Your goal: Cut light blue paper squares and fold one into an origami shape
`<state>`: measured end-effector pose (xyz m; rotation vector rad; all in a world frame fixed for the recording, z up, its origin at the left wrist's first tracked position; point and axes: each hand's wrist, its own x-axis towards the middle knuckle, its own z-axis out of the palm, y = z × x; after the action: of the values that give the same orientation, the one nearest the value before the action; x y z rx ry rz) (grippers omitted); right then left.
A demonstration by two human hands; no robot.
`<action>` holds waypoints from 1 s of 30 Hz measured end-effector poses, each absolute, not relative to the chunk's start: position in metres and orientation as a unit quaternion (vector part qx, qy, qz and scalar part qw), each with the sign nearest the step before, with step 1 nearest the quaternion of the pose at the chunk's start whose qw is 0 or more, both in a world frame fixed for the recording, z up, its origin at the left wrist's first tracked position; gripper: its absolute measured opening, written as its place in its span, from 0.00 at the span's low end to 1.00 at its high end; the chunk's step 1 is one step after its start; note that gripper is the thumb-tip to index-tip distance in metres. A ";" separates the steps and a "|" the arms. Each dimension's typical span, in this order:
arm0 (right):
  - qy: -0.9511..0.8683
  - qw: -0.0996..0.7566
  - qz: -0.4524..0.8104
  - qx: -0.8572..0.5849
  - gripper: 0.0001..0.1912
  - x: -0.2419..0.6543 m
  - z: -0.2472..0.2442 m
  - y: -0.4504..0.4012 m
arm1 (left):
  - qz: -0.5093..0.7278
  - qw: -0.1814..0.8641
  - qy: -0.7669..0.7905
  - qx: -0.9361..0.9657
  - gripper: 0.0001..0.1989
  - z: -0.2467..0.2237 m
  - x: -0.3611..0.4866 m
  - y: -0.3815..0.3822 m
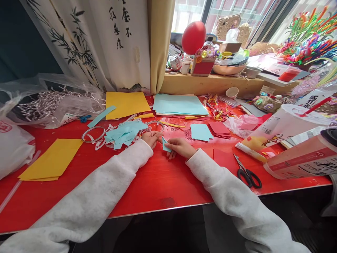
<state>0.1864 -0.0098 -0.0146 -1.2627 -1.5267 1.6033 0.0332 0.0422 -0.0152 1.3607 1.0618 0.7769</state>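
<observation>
My right hand [180, 147] pinches a small folded piece of light blue paper [165, 144] above the red table [152, 186]. Just left of it, my left hand [151, 139] is closed, its fingertips close to the paper's upper edge; whether they grip it is hard to see. A loose pile of light blue paper pieces [125, 133] lies left of my left hand, over white scraps. Beyond my right hand is a stack of light blue squares [200, 132], with red squares [219, 129] beside it.
Scissors [249, 174] lie at the right, near two large drink cups [302, 154]. Yellow sheets [52, 160] lie at the left. Larger yellow [127, 104] and blue sheets [179, 104] are at the back. A plastic bag [15, 149] stands on the far left.
</observation>
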 end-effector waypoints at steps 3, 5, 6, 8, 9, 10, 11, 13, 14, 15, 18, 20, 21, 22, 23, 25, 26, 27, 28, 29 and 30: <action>-0.569 0.294 0.603 -0.476 0.13 0.187 -0.014 -0.010 | 0.326 0.601 0.430 0.590 0.16 -0.021 0.031 0.046; -0.573 0.292 0.601 -0.475 0.14 0.187 -0.014 -0.010 | 0.308 0.597 0.429 0.603 0.17 -0.025 0.029 0.048; -0.577 0.291 0.600 -0.472 0.15 0.187 -0.014 -0.010 | 0.301 0.592 0.431 0.610 0.17 -0.026 0.028 0.048; -0.586 0.293 0.598 -0.462 0.15 0.187 -0.015 -0.009 | 0.289 0.589 0.436 0.617 0.16 -0.027 0.027 0.049; -0.591 0.297 0.596 -0.455 0.16 0.187 -0.016 -0.009 | 0.286 0.589 0.438 0.616 0.15 -0.027 0.026 0.049; -0.595 0.304 0.595 -0.447 0.16 0.187 -0.017 -0.008 | 0.285 0.590 0.439 0.615 0.15 -0.026 0.026 0.049; -0.598 0.311 0.594 -0.439 0.17 0.187 -0.017 -0.008 | 0.284 0.592 0.439 0.614 0.15 -0.026 0.026 0.049; -0.598 0.319 0.594 -0.434 0.17 0.187 -0.018 -0.007 | 0.286 0.592 0.440 0.612 0.14 -0.025 0.026 0.048; -0.595 0.321 0.593 -0.437 0.17 0.187 -0.019 -0.007 | 0.289 0.591 0.440 0.611 0.14 -0.025 0.027 0.048; -0.590 0.320 0.594 -0.443 0.17 0.187 -0.019 -0.007 | 0.293 0.591 0.438 0.610 0.14 -0.025 0.027 0.049; -0.574 0.320 0.595 -0.463 0.16 0.187 -0.019 -0.007 | 0.293 0.581 0.439 0.620 0.16 -0.027 0.029 0.050; -0.563 0.323 0.600 -0.468 0.15 0.187 -0.020 -0.006 | 0.279 0.560 0.447 0.639 0.18 -0.028 0.029 0.050; -0.556 0.324 0.605 -0.468 0.14 0.188 -0.020 -0.006 | 0.273 0.550 0.453 0.647 0.18 -0.028 0.029 0.050; -0.548 0.324 0.613 -0.467 0.14 0.188 -0.019 -0.005 | 0.271 0.542 0.458 0.651 0.18 -0.028 0.028 0.049; -0.539 0.320 0.625 -0.464 0.14 0.189 -0.019 -0.004 | 0.272 0.538 0.460 0.651 0.18 -0.028 0.028 0.049; -0.522 0.305 0.653 -0.456 0.11 0.191 -0.018 -0.003 | 0.280 0.541 0.464 0.644 0.18 -0.027 0.028 0.047; -0.516 0.297 0.663 -0.454 0.10 0.191 -0.017 -0.003 | 0.283 0.543 0.466 0.639 0.18 -0.026 0.028 0.046; -0.512 0.293 0.669 -0.452 0.08 0.191 -0.016 -0.003 | 0.288 0.544 0.468 0.634 0.18 -0.026 0.028 0.046; -0.510 0.293 0.670 -0.454 0.07 0.191 -0.016 -0.004 | 0.292 0.544 0.469 0.631 0.18 -0.025 0.029 0.045; -0.508 0.296 0.668 -0.457 0.07 0.191 -0.016 -0.004 | 0.295 0.545 0.468 0.630 0.18 -0.024 0.029 0.045; -0.507 0.301 0.664 -0.459 0.07 0.190 -0.017 -0.005 | 0.295 0.548 0.464 0.631 0.18 -0.024 0.030 0.045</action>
<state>0.1901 -0.0046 -0.0165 -1.2192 -1.3461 1.7619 0.0298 0.0450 -0.0240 1.4940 1.0992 0.6991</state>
